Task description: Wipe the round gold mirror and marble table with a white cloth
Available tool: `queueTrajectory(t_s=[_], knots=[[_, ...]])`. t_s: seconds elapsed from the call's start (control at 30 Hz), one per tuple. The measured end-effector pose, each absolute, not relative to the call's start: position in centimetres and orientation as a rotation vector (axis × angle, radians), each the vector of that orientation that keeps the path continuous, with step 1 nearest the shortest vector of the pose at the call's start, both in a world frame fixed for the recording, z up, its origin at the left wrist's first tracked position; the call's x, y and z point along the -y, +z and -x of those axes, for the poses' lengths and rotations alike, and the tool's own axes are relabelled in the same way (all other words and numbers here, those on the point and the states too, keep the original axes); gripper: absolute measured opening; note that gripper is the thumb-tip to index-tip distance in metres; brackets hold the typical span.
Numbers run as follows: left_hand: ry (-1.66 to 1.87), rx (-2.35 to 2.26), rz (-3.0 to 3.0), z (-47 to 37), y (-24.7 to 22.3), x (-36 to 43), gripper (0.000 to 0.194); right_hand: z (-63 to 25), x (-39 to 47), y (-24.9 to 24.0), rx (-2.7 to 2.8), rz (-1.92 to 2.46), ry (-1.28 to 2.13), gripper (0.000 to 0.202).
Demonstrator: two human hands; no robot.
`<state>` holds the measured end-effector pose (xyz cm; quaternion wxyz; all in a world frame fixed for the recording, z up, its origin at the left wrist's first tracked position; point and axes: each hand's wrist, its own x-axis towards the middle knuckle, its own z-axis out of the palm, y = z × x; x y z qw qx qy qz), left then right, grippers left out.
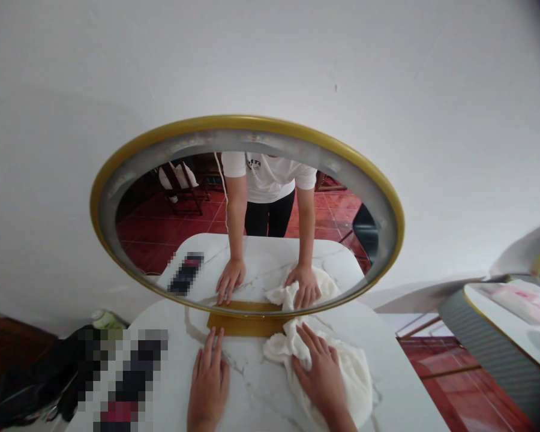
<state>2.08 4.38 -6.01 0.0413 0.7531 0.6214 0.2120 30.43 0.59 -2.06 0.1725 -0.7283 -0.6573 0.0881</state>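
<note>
My left hand (208, 384) lies flat on the white marbled table (252, 384), fingers stretched out, with the fingertips at the gold base (243, 326) of a round mirror (247, 122). Under my right hand (319, 378) is a white cloth (353, 384). That hand presses on it, with a bunched fold caught between thumb and fingers. The rest of the cloth spreads across the table to the right of the hand. Both hands and the cloth also show in the mirror glass.
A blurred-out dark object (137, 372) lies on the table's left side. Black bags (40, 372) and a pale green item (107, 320) are beyond the left edge. To the right stands a ribbed grey piece of furniture (490, 342) with a white top. A pale wall (252, 60) rises behind the mirror.
</note>
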Motion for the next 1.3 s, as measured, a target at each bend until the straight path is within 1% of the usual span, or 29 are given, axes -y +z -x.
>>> queueTrajectory(t_s=[0.23,0.5,0.73,0.97,1.3], knots=[[0.662,-1.912,-2.299,-2.1,-6.0,-4.5,0.068,-30.6,0.0,-1.9,2.013,1.994,0.284,0.059],[0.701,-1.946,-2.367,-2.3,-5.4,-4.4,0.066,-29.8,-0.8,-1.8,1.688,2.255,0.123,0.052],[0.709,-1.951,-2.338,-2.5,-4.9,-4.4,0.063,-29.3,-0.3,-0.8,1.959,2.036,0.232,0.057],[0.709,-1.967,-2.349,-2.6,-4.7,-4.4,0.063,-29.0,-0.6,-0.9,1.657,2.29,0.128,0.05],[0.703,-1.959,-2.374,-2.5,-5.0,-4.4,0.063,-26.5,0.4,-0.5,2.0,2.053,0.249,0.061]])
